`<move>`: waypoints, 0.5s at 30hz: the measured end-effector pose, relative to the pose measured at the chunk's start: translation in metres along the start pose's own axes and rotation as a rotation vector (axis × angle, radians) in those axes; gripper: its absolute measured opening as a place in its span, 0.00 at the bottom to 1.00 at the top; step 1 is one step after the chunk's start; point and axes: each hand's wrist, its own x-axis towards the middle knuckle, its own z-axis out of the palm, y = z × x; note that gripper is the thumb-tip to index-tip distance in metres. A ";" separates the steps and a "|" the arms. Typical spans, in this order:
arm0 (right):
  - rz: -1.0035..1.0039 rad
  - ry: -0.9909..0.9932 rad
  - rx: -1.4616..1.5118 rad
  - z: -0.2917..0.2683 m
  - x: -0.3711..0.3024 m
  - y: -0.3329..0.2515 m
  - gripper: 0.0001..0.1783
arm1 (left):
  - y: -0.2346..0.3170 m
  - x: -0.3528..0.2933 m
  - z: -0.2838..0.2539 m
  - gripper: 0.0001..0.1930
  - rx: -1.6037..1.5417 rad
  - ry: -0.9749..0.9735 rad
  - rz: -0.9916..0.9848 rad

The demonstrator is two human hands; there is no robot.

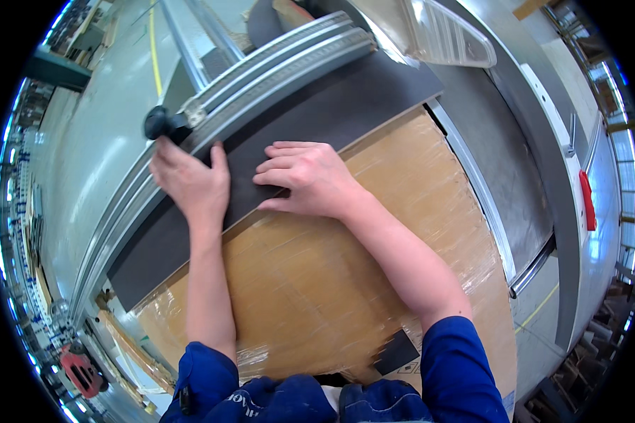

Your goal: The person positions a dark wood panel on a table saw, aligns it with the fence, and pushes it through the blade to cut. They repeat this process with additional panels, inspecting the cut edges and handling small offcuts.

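A long dark grey board (331, 109) lies slantwise along an aluminium fence rail (286, 69), its pale near edge facing me. My left hand (194, 182) is at the rail, right beside a black knob (164, 125); its thumb stands apart from the fingers, and their tips are partly out of sight. On the board's upper face rests my right hand (309, 178), fingers stretched out and slightly spread, thumb at the near edge. Beneath my forearms is a large brown, film-wrapped panel (317, 282), bordering the grey board.
A clear plastic guard (455, 34) hangs over the grey metal machine table (497, 141) at the far right. Something red (587, 201) hangs at the right edge. A red machine (81, 370) stands on the floor at lower left. A small dark piece (396, 352) lies near my body.
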 end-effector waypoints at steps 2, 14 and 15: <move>-0.011 -0.039 -0.037 -0.002 -0.003 0.001 0.22 | 0.003 0.000 0.001 0.46 -0.061 0.016 0.027; 0.286 -0.198 -0.159 -0.035 -0.054 -0.112 0.24 | -0.057 -0.085 -0.085 0.40 -0.413 -0.150 -0.196; 0.307 -0.181 -0.149 -0.037 -0.070 -0.132 0.23 | -0.084 -0.107 -0.097 0.39 -0.422 -0.110 -0.246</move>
